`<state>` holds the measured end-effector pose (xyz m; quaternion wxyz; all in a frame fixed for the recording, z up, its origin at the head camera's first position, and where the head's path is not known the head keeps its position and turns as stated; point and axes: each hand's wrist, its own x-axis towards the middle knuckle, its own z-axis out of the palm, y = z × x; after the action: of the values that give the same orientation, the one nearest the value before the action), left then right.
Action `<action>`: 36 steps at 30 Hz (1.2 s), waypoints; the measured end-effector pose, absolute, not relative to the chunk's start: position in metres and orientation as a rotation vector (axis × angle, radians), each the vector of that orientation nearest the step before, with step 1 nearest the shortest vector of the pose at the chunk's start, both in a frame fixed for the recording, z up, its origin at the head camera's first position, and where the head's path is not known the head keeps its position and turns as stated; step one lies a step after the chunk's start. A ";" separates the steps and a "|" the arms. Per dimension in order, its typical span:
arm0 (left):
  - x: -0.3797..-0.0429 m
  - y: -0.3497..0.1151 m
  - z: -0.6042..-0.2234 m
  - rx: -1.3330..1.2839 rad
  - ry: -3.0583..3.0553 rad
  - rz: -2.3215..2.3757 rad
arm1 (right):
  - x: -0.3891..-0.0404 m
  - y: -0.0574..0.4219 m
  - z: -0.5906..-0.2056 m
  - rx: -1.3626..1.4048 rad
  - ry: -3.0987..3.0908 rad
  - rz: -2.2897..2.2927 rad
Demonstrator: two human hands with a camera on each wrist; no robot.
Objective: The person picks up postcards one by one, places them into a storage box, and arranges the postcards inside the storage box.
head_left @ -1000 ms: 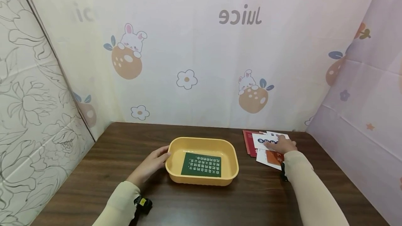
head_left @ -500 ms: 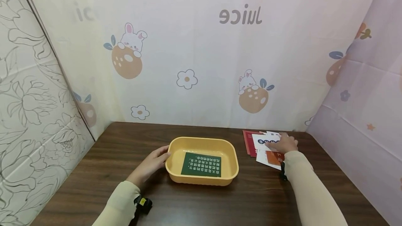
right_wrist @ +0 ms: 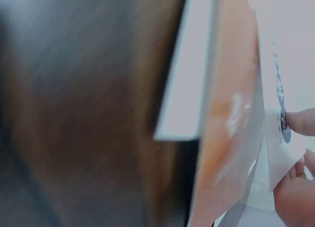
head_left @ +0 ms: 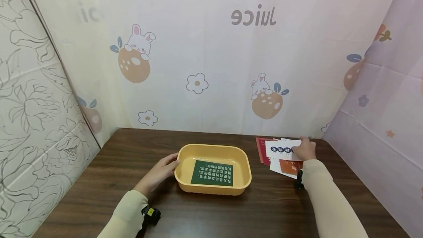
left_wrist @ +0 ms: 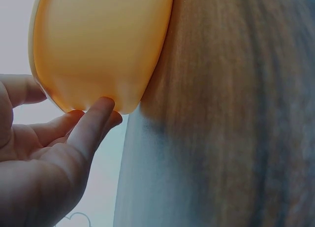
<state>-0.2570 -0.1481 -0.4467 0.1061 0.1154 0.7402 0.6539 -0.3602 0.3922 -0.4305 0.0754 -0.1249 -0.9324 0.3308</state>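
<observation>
1. Right grip [head_left: 305, 149]: pinching right end of white card [head_left: 280, 154], over other cards [head_left: 290, 166], right of yellow tray [head_left: 213, 190].
2. Card's long axis runs left-right, pointing trayward from grip.
3. Left grip [head_left: 160, 173] holds tray's far end.

A dark brown wood-grain table [head_left: 205, 217] fills the near part of the scene. Behind its far edge hangs a pale patterned sheet [head_left: 211, 47] with mirrored grey "Juice" lettering [head_left: 253, 16]. Two rabbit-and-fruit prints decorate it — the left rabbit print [head_left: 134, 60] higher and larger, the right rabbit print [head_left: 267, 100] lower — with a white flower print [head_left: 197, 83] between them. On the left, a white panel [head_left: 36, 109] carries grey line-drawn blossoms; on the right, a lilac-tinted sheet [head_left: 376, 116] shows a small orange star [head_left: 390, 133] and a purple flower [head_left: 363, 101].
</observation>
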 end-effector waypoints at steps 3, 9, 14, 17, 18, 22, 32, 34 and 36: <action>-0.257 -0.148 -0.446 0.353 2.177 1.928 | -0.359 0.397 -0.425 -0.386 -2.803 1.138; -0.256 -0.147 -0.445 0.371 2.163 1.929 | -0.363 0.407 -0.423 -0.433 -2.726 1.493; -0.256 -0.148 -0.444 0.360 2.169 1.926 | -0.364 0.404 -0.421 -0.440 -2.679 1.628; -0.256 -0.148 -0.444 0.355 2.176 1.918 | -0.364 0.398 -0.418 -0.455 -2.674 1.659; -0.256 -0.148 -0.444 0.355 2.177 1.916 | -0.363 0.396 -0.417 -0.463 -2.674 1.665; -0.256 -0.148 -0.445 0.355 2.169 1.919 | -0.363 0.392 -0.413 -0.416 -2.716 1.675; -0.256 -0.148 -0.445 0.355 2.175 1.919 | -0.356 0.385 -0.397 -0.252 -2.757 1.721; -0.256 -0.148 -0.445 0.350 2.173 1.920 | -0.355 0.384 -0.396 -0.229 -2.749 1.746; -0.256 -0.149 -0.445 0.344 2.177 1.916 | -0.354 0.383 -0.394 -0.197 -2.746 1.756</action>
<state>-0.2559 -0.1486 -0.4452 0.1102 0.1171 0.7409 0.6521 -0.3545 0.3834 -0.3943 -0.0618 -0.0602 -0.8393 0.5367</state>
